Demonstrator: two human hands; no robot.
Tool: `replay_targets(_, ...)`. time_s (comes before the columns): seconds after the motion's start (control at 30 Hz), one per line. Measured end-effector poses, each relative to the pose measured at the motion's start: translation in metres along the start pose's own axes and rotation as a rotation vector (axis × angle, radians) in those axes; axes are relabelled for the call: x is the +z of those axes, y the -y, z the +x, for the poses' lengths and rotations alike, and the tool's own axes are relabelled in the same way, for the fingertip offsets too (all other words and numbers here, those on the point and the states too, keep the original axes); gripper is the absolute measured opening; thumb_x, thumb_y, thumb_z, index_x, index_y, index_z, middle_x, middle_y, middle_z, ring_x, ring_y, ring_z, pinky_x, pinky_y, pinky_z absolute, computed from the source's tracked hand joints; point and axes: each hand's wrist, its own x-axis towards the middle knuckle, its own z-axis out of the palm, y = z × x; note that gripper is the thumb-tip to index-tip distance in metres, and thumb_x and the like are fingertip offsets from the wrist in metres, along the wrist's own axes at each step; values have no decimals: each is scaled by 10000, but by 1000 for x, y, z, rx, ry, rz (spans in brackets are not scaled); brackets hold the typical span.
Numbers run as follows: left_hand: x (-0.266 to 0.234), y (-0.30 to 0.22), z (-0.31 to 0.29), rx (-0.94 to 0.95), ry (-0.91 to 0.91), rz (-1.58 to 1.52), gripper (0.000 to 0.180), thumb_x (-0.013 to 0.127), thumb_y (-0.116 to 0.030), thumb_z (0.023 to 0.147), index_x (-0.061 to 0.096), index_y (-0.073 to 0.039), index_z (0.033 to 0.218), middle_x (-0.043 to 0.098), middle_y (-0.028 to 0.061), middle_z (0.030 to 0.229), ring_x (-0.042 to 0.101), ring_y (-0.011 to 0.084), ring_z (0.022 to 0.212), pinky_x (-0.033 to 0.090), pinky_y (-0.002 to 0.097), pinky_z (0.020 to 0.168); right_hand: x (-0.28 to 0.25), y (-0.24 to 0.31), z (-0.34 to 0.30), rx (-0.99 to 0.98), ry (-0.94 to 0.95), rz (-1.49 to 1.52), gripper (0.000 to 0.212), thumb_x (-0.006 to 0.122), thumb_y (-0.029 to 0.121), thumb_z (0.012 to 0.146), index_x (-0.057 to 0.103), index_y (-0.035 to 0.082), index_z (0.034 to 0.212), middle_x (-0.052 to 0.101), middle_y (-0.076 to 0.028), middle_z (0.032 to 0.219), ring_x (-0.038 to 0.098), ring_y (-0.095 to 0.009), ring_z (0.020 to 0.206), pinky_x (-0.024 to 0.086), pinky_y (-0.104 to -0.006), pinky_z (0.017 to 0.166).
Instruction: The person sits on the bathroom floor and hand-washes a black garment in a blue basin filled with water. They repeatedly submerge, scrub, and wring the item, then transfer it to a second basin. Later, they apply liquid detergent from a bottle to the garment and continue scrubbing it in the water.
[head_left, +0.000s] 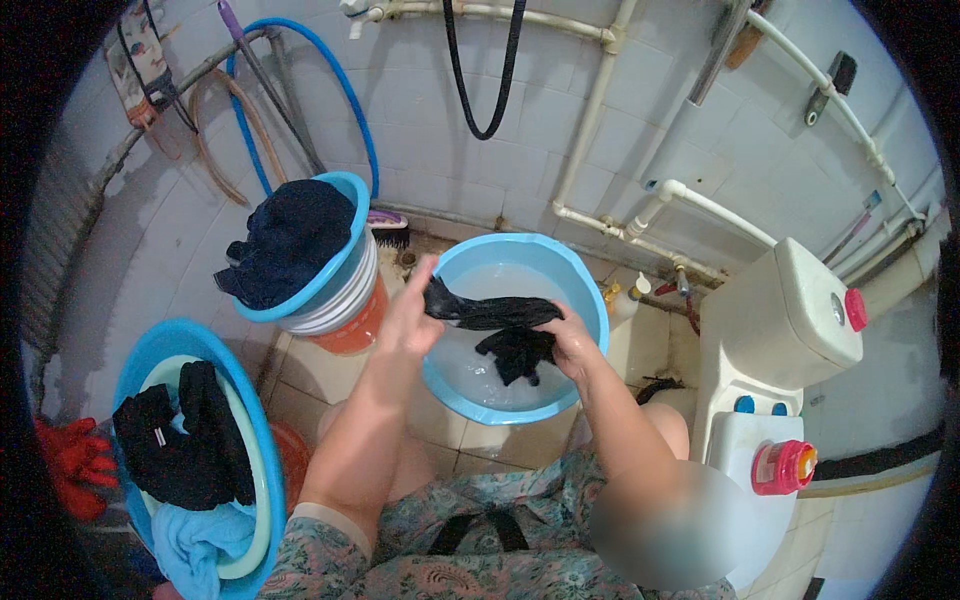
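Observation:
A wet black garment [495,312] is stretched sideways over a round blue basin [505,412] of cloudy water. My left hand [405,318] holds its left end above the basin's left rim, fingers pointing up. On the other side my right hand [570,342] is closed round the right end, and a bunched black part [518,355] hangs below it toward the water. I cannot make out what kind of garment it is.
Dark clothes [290,240] fill a blue basin on a white-and-orange bucket [350,325]. Nested tubs [160,345] at left hold black clothes and a blue towel [200,545]. Red gloves [75,465] lie beside them. At right stands a toilet [780,320] with a pink-red jar [778,468].

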Motion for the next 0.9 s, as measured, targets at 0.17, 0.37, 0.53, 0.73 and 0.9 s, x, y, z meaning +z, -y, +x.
replay_targets(0.17, -31, 74, 29, -266, 107, 124, 477, 472, -395, 907, 435, -21, 1202, 524, 117, 1180, 520, 275, 1093, 403, 490, 953, 27, 31, -19, -296, 138, 205, 511, 534, -38, 698, 510, 47, 1202, 553, -57, 1102, 549, -181, 942, 442, -316, 861)
replay_targets(0.37, 1, 85, 19, -450, 330, 6, 511, 467, -580, 842, 592, -98, 958, 620, 56, 848, 615, 184, 756, 516, 335, 660, 77, 8, -57, -599, 159, -384, 380, 657, 45, 655, 512, 77, 1005, 513, -28, 988, 514, -170, 933, 378, -296, 889)
replay_targets(0.53, 7, 70, 19, -520, 354, 79, 331, 529, -426, 872, 600, -114, 959, 613, 48, 796, 594, 142, 659, 496, 290, 602, 80, -1, -69, -1018, 373, -1023, 448, 705, 229, 561, 613, 97, 979, 587, -125, 978, 518, -302, 1021, 303, -495, 954)
replay_targets(0.73, 23, 121, 5, -214, 85, -107, 310, 363, -329, 931, 518, -94, 1062, 581, 80, 1028, 575, 210, 937, 466, 376, 852, 48, 15, -14, -593, -432, -709, 259, 631, 102, 629, 549, 43, 867, 551, -141, 894, 494, -331, 927, 367, -449, 857)
replay_targets(0.9, -18, 110, 24, -375, 455, -373, 330, 372, -370, 921, 544, -99, 997, 595, 64, 946, 583, 217, 881, 471, 387, 812, 66, -4, -23, -807, -269, -844, 240, 587, 68, 713, 521, 19, 939, 526, -177, 965, 476, -349, 990, 374, -424, 883)
